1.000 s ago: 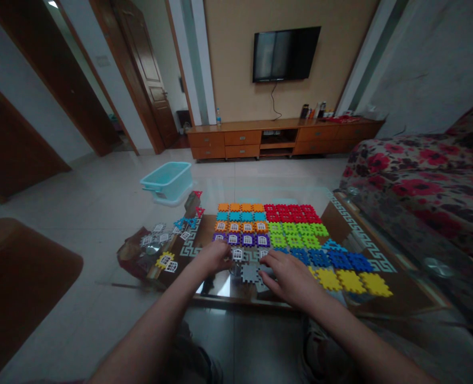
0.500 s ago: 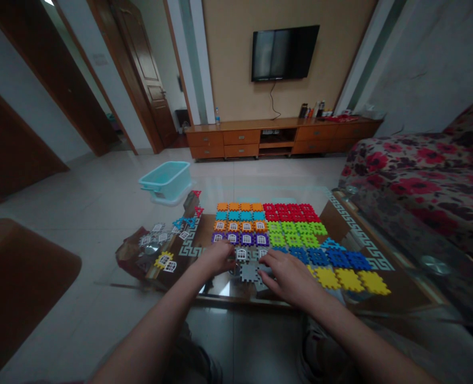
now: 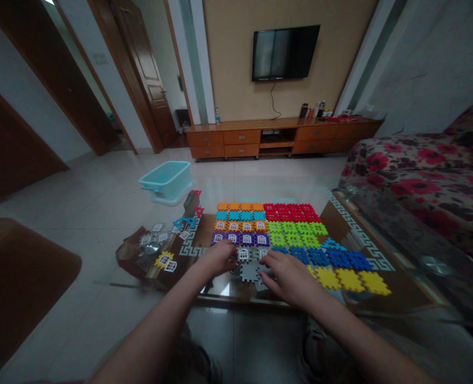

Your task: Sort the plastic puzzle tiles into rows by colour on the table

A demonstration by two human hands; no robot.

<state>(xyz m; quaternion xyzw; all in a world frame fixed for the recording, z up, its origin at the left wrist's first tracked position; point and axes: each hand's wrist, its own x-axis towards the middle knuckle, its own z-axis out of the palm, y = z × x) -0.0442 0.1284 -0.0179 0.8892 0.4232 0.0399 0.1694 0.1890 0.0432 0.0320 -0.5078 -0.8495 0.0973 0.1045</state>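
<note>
A person's bare forearms reach up from the bottom of the frame to a glass-topped desk (image 3: 240, 300). The left hand (image 3: 218, 258) rests just left of center, its fingers (image 3: 230, 252) curved down near a white window tile (image 3: 243, 254) and the end of a purple tile row (image 3: 236, 238). I cannot tell whether they grip anything. The right hand (image 3: 286, 276) lies just right of center, its fingers (image 3: 269, 260) loosely curved close to a gray tile (image 3: 249, 272), which sits between the hands. They look relaxed, but a grip may be hidden beneath them.

Interlocking plastic tiles fill the middle of the desk in neat color blocks. Orange, teal and purple rows lie above the hands, with red, green, blue and yellow blocks running to the right. Loose silver tiles (image 3: 154, 237) and blue triangles (image 3: 184, 223) lie at the desk's left side, beside a brown bag (image 3: 134, 256).

A teal plastic basket (image 3: 166, 181) stands on the floor, upper left of the desk. A floral sofa (image 3: 416, 170) fills the right edge, and a wooden TV cabinet (image 3: 284, 136) runs along the far wall.
</note>
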